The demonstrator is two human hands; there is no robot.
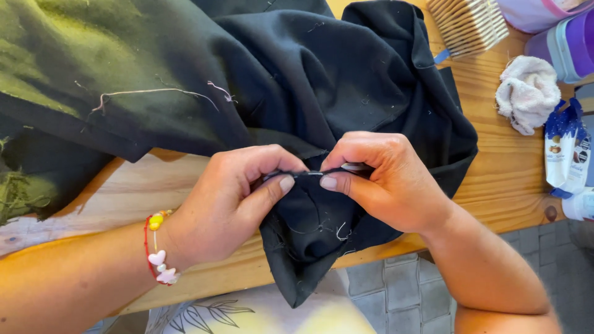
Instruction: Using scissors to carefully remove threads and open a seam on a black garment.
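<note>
Both hands are pinching a folded edge of the black fabric (346, 74) on the wooden table (501, 179): left hand (232, 198) and right hand (387, 179) clamping it thumb-to-finger; next move probably needing that fold kept taut

Black fabric (346, 80), lint-flecked and rumpled, lies on the wooden table, its folded edge pinched taut

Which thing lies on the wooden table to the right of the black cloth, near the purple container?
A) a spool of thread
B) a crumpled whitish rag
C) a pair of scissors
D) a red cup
B: a crumpled whitish rag rests on the wooden table, right of the black cloth and just below the purple container.
</note>
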